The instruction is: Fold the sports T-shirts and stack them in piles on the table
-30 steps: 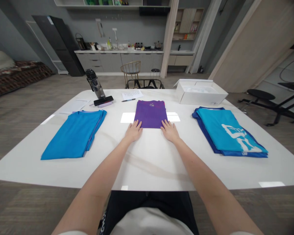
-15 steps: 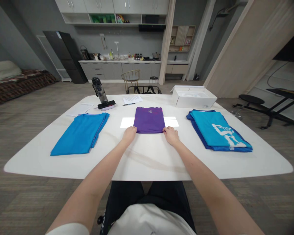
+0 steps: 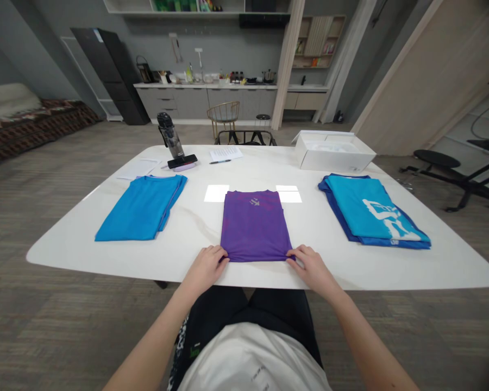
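On your table (image 3: pixel 195 228): shirt (image 3: pixel 255 228) beside the near edge's middle; garment (image 3: pixel 140 212) toward left edge; stack (image 3: pixel 361 206) toward right edge; box (image 3: pixel 334 161), far right corner.

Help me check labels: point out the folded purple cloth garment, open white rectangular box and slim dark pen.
Folded purple cloth garment (image 3: pixel 255 231): head view, middle of upper face.
Open white rectangular box (image 3: pixel 332 161): head view, front wall.
Slim dark pen (image 3: pixel 220 162): head view, barrel's middle.

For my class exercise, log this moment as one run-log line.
purple shirt: folded, on white table | left hand: pinches near-left corner | right hand: pinches near-right corner
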{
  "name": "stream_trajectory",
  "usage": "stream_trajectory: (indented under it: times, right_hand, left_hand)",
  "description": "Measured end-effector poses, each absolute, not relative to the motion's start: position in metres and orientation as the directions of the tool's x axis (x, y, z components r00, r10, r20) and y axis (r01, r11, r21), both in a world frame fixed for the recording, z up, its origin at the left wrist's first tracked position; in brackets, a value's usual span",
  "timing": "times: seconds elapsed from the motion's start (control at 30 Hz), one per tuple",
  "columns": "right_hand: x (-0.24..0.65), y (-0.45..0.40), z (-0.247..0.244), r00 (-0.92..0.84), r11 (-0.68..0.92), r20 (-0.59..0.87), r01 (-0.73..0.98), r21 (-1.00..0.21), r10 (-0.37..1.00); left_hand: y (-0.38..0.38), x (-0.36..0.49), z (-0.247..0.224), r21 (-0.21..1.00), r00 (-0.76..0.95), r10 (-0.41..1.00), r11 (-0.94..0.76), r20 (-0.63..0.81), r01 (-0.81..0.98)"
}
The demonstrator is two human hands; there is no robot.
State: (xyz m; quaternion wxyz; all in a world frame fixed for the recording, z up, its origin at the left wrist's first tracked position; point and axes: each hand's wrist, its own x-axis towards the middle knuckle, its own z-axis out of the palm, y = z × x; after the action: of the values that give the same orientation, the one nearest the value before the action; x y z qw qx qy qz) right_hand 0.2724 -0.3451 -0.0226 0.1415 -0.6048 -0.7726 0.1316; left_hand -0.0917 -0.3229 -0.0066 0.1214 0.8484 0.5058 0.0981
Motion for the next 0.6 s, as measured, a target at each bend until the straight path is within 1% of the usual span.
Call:
stream_trajectory:
  times: [0.07, 0.13, 0.27, 0.33, 0.47, 0.5, 0.53, 0.6]
  right_hand:
    - [0.273, -0.343, -0.023, -0.217, 0.234, 0.089, 0.877, -0.419, 0.972]
    - [0.272, -0.330, -0.021, -0.205, 0.239, 0.125, 0.870, -0.432, 0.971]
    - [0.271, -0.269, -0.013, -0.144, 0.218, 0.204, 0.886, -0.410, 0.968]
    - [0.271, -0.225, -0.011, -0.118, 0.181, 0.176, 0.896, -0.405, 0.977]
    - [0.269, -0.137, -0.013, -0.058, 0.065, 0.029, 0.930, -0.361, 0.998]
    - [0.268, -0.119, -0.013, -0.032, 0.026, -0.012, 0.937, -0.349, 0.999]
    - [0.268, -0.103, -0.014, -0.009, -0.007, -0.046, 0.942, -0.335, 0.999]
    - [0.267, -0.078, -0.013, 0.026, -0.058, -0.104, 0.945, -0.321, 0.994]
  left_hand:
    - [-0.321, -0.090, -0.007, 0.330, 0.435, 0.897, -0.435, 0.077, 0.838]
    - [-0.310, -0.085, -0.006, 0.323, 0.396, 0.913, -0.406, 0.100, 0.855]
    - [-0.263, -0.068, 0.003, 0.245, 0.306, 0.943, -0.330, 0.132, 0.911]
    - [-0.229, -0.059, 0.010, 0.186, 0.287, 0.952, -0.303, 0.107, 0.935]
    - [-0.152, -0.048, 0.017, 0.110, 0.227, 0.973, -0.229, 0.036, 0.967]
    - [-0.134, -0.046, 0.018, 0.107, 0.204, 0.979, -0.205, 0.018, 0.973]
    - [-0.116, -0.045, 0.018, 0.118, 0.171, 0.985, -0.166, -0.030, 0.979]
    - [-0.087, -0.044, 0.017, 0.168, 0.091, 0.987, -0.069, -0.130, 0.983]
